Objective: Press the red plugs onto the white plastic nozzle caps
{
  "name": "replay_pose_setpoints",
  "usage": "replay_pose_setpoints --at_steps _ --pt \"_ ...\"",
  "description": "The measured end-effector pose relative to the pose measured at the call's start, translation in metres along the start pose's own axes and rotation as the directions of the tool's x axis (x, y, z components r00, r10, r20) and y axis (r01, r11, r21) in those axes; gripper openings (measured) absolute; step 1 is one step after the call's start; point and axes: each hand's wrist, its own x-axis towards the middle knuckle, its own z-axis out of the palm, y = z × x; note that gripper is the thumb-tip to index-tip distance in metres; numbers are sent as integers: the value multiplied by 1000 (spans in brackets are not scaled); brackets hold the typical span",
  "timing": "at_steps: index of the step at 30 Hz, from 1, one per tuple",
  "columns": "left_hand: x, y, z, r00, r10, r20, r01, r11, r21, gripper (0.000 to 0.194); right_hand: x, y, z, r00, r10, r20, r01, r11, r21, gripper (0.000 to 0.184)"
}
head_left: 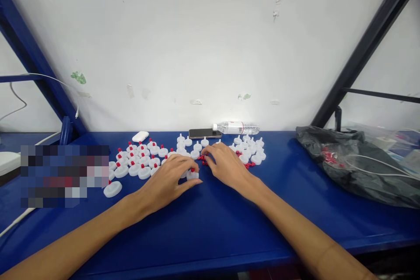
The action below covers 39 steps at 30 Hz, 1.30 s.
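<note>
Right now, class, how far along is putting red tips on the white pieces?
Partly done. The many white pieces at left with red tips look finished. In hand: the left hand curls round a red-tipped piece, grip unclear, while the right hand is at the loose red tips. Left to do: the bare-spouted pieces at centre and right.
</note>
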Motion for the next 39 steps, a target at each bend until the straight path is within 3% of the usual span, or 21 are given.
replay_pose_setpoints --at_steps 9,14,17,23,26,32,37,39 --pt "-2 -8 0 997 -82 18 78 985 154 7 1 2 -3 997 63 41 -60 996 -63 17" --pt "-2 -12 0 992 -123 -11 122 970 209 15 2 7 -2 993 91 80 -87 995 -44 8" --pt "-1 -12 -1 988 -144 -48 151 963 222 13 2 8 -2 990 91 104 -89 996 -25 13" --pt "0 -13 -2 992 -108 -72 121 968 218 45 1 6 -4 991 80 111 -83 996 16 16" --pt "-1 -14 -3 997 -59 -48 68 977 204 51 0 6 -5 993 78 92 -83 996 45 18" --pt "1 -5 -9 999 -1 -32 6 986 166 37 0 6 -5 998 48 35 -54 982 183 15" --pt "0 3 -9 1000 12 3 -12 983 182 37 1 3 -6 999 33 -7 -30 965 260 12" --pt "0 2 -7 1000 12 22 -16 980 199 26 2 2 -8 1000 20 -17 -14 962 271 11"
